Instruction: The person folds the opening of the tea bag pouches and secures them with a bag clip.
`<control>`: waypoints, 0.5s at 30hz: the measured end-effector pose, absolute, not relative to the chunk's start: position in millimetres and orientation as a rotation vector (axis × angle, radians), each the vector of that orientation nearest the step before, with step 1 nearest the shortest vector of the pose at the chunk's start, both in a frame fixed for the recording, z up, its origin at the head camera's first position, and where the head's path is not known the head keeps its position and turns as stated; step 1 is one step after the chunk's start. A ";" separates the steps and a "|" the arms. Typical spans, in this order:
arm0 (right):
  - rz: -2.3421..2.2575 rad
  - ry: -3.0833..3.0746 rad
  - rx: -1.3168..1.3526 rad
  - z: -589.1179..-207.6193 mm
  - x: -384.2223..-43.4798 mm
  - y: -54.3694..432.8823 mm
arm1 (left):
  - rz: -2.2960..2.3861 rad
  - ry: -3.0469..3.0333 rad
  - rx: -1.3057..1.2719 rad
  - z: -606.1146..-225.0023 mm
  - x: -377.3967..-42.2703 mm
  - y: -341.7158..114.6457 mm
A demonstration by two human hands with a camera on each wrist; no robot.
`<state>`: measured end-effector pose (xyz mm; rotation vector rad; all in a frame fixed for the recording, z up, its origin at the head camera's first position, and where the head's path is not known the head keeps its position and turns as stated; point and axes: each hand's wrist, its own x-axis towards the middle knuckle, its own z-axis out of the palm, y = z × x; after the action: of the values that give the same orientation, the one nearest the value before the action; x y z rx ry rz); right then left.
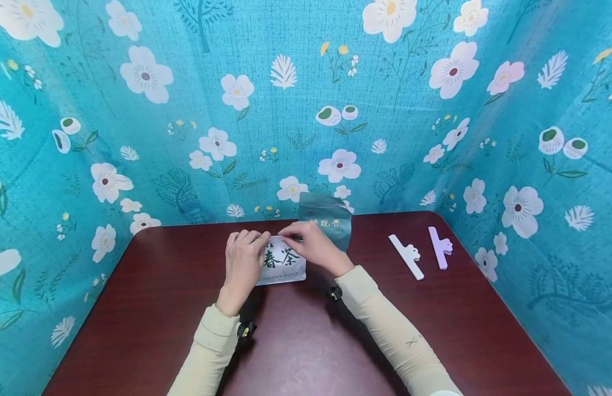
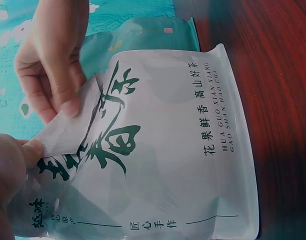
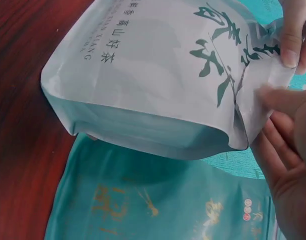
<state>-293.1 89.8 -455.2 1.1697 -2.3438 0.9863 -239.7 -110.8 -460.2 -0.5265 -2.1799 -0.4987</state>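
Note:
A white tea bag [image 1: 286,273] with large green characters stands upright on the table, its top edge folded down toward the front as a flap [image 2: 68,132]. My left hand [image 1: 244,258] pinches one end of that flap between thumb and fingers, at the bag's left side. On the other end, my right hand [image 1: 316,245] grips the fold, thumb on the front and fingers behind, as the right wrist view shows. Right behind the white bag stands a green tea bag [image 1: 342,242] with gold characters, partly covered by my right hand in the head view.
A white sealing clip [image 1: 406,257] and a purple sealing clip [image 1: 440,248] lie to the right on the dark red table [image 1: 296,352]. A blue flowered curtain [image 1: 286,137] encloses the back and sides.

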 end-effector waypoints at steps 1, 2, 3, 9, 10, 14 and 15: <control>0.991 -2.349 1.187 -455.2 -293.6 90.7 | -0.501 -2.176 -0.525 -460.4 -240.0 -111.1; 0.991 -2.349 1.206 -454.9 -293.8 91.6 | -0.503 -2.173 -0.526 -460.5 -240.4 -111.2; 0.990 -2.346 1.225 -454.9 -294.1 92.6 | -0.503 -2.170 -0.528 -460.6 -240.6 -111.3; 1.009 -2.372 1.209 -457.0 -295.7 99.1 | -0.501 -2.179 -0.549 -460.5 -241.7 -111.4; 1.025 -2.385 1.186 -457.5 -295.6 100.7 | -0.503 -2.182 -0.547 -460.5 -241.7 -111.6; 1.028 -2.398 1.159 -460.8 -294.1 107.2 | -0.508 -2.195 -0.537 -461.1 -241.0 -114.2; 1.016 -2.385 1.167 -461.8 -294.0 108.3 | -0.510 -2.198 -0.539 -460.7 -240.8 -114.8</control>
<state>-294.0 108.3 -461.8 1.1666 -2.3850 1.0155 -240.8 -114.8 -460.7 -0.5388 -2.1982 -0.5099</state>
